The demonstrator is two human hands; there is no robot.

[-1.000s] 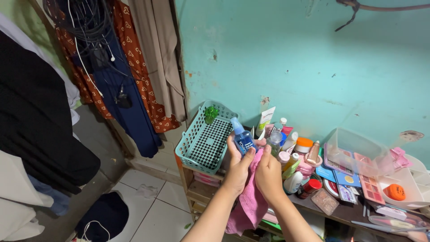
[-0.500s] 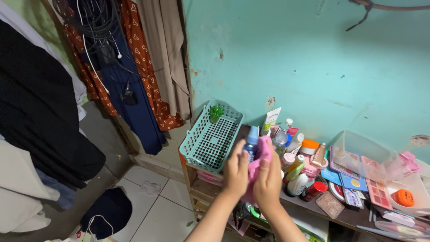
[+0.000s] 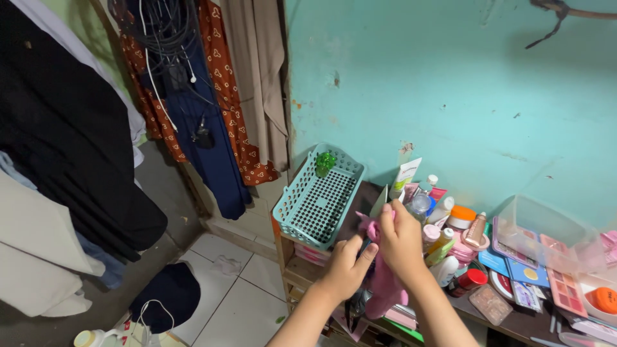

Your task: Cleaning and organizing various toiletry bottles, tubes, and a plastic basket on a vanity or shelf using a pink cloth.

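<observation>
Right hand (image 3: pixel 400 239) pinching pink cloth (image 3: pixel 384 283), wrapped over bottle top; bottle itself hidden. Cloth hangs down, long axis vertical. Left hand (image 3: pixel 347 268) just below-left, fingers curled under cloth. Teal basket (image 3: pixel 319 200) left of hands.

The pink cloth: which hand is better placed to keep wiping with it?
Probably the right hand: its fingers are closed over the top of the pink cloth. The left hand sits lower beside it, thumb out, apparently holding something hidden underneath.
</observation>
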